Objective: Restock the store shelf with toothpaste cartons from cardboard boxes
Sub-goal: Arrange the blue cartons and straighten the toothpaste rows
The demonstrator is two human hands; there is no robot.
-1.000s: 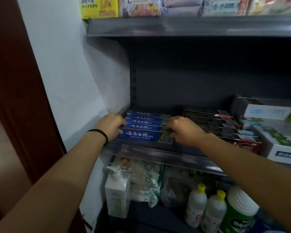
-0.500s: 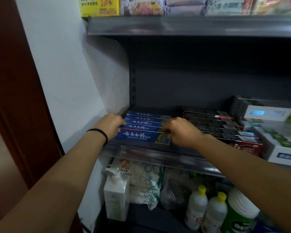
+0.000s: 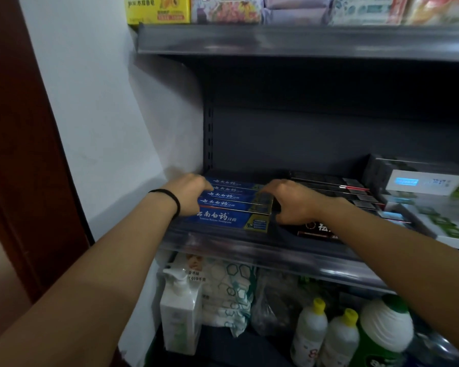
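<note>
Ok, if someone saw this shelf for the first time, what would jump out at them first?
Probably the row of blue toothpaste cartons at the left end of the middle shelf, with the left hand and the right hand clasping its two ends. Next, the black cartons lined up just to their right. Below, the yellow-capped white bottles stand out against the dark lower shelf.

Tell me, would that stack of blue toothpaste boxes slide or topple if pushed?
The blue toothpaste cartons look like stiff, smooth card, so they would probably slide easily. They lie flat and low, so toppling seems unlikely. The left hand and right hand bracket both ends, which should keep them aligned.
</note>
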